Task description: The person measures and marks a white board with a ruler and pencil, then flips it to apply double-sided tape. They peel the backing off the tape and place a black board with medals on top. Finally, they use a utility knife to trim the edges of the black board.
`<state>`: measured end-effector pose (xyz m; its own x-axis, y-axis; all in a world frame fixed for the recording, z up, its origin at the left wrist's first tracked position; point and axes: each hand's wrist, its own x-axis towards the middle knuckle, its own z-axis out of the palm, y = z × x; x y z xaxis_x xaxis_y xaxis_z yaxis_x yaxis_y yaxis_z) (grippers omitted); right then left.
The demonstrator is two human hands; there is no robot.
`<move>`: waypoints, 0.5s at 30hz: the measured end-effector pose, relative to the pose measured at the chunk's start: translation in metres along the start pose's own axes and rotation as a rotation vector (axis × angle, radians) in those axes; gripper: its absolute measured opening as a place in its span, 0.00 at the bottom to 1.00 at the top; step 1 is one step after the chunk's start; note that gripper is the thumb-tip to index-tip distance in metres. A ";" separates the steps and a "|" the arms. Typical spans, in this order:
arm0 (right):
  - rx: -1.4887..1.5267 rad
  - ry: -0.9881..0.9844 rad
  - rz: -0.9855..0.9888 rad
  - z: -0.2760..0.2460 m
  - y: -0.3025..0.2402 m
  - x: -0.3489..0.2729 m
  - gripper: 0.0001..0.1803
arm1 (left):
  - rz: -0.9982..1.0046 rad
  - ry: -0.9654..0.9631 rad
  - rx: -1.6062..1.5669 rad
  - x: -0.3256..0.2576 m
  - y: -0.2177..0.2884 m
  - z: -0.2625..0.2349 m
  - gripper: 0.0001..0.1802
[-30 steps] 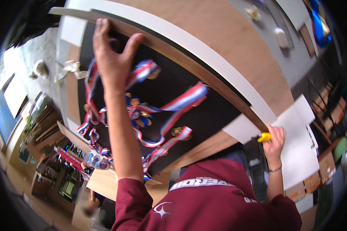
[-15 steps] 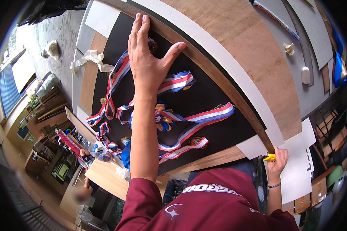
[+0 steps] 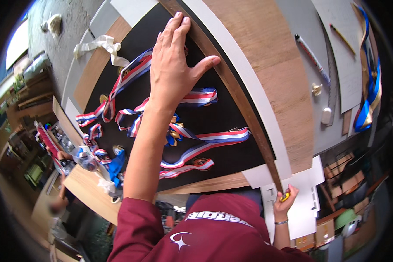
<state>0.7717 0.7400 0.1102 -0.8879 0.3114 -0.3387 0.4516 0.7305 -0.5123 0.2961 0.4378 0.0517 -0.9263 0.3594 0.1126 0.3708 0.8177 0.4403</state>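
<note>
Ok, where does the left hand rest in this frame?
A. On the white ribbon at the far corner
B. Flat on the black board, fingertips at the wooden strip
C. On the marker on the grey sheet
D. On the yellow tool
B: the left hand lies flat on the black board, fingertips reaching the wooden strip; the right hand holds the yellow tool.

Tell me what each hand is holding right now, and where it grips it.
Right hand grips a small yellow tool, mostly hidden in the fist. Left hand holds nothing; it presses flat on the black board.

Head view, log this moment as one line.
left hand: flat on black board | right hand: grips yellow tool | medal ribbons: spread on board
</note>
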 end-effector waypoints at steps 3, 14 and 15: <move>0.391 0.032 0.122 -0.013 -0.020 0.022 0.38 | 0.000 -0.016 0.032 -0.002 0.003 -0.004 0.51; 0.130 -0.065 -0.485 0.026 -0.250 0.317 0.20 | -0.173 -0.163 0.149 -0.008 0.021 -0.003 0.58; 0.113 -0.087 -0.507 0.032 -0.266 0.333 0.21 | -0.177 -0.161 0.127 -0.009 0.021 -0.002 0.58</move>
<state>0.3587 0.6300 0.1084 -0.9889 -0.1192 -0.0885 -0.0216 0.7050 -0.7088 0.3119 0.4509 0.0623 -0.9589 0.2641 -0.1036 0.2185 0.9205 0.3239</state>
